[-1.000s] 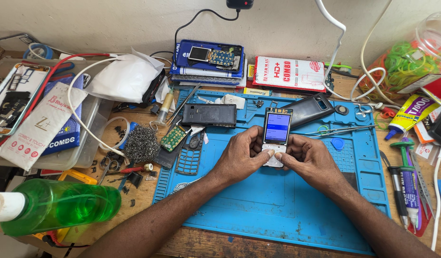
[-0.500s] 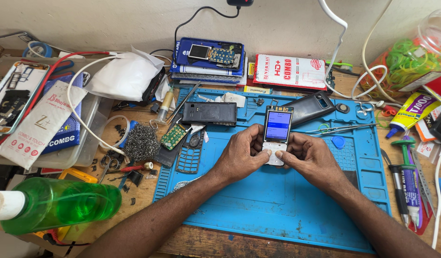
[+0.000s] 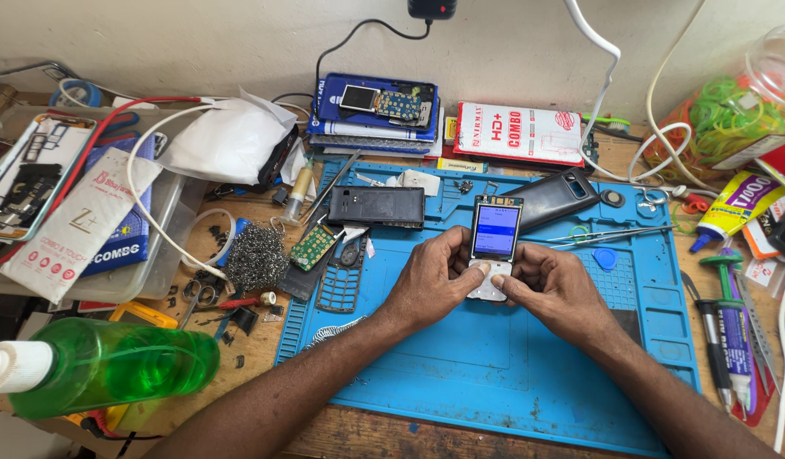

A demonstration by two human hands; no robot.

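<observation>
Centre of frame: my left hand point(image 3: 426, 285) and right hand point(image 3: 556, 289) hold a small phone point(image 3: 493, 246) with a lit screen just above the blue mat point(image 3: 494, 374) on the surface. My fingers are closed on the phone's lower part from both sides, thumbs on its white keypad area. Left of centre: a black back cover point(image 3: 376, 206) and a green circuit board point(image 3: 313, 247). Lower left: a green spray bottle point(image 3: 112, 365).
</observation>
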